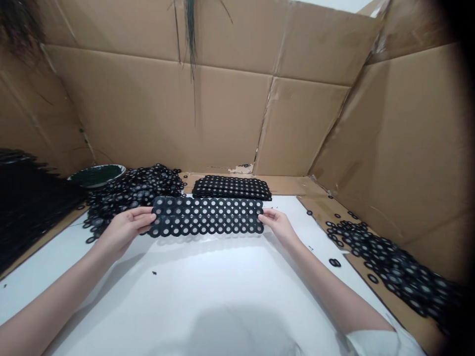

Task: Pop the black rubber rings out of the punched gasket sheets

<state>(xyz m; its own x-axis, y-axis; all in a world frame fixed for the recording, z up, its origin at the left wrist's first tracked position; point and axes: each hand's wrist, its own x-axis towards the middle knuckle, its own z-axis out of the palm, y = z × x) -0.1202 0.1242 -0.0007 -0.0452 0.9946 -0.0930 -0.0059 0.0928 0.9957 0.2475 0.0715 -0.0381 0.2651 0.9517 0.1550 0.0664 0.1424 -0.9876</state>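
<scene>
Between my two hands stretches a black perforated strip [208, 216], made of several rows of joined rings with round holes. My left hand [124, 230] pinches its left end, thumb in front and fingers behind. At the right end my right hand [279, 225] grips it the same way. The strip is held tilted up a little above the white tabletop, with its shadow below. Just behind it lies a stack of similar black perforated strips [232, 187].
Loose black rings pile up at the back left [144, 185] and along the right [397, 267]. A bowl of dark green stuff [97, 175] and a dark bristly heap [29, 207] stand at left. Cardboard walls [222, 113] enclose the white table [193, 291].
</scene>
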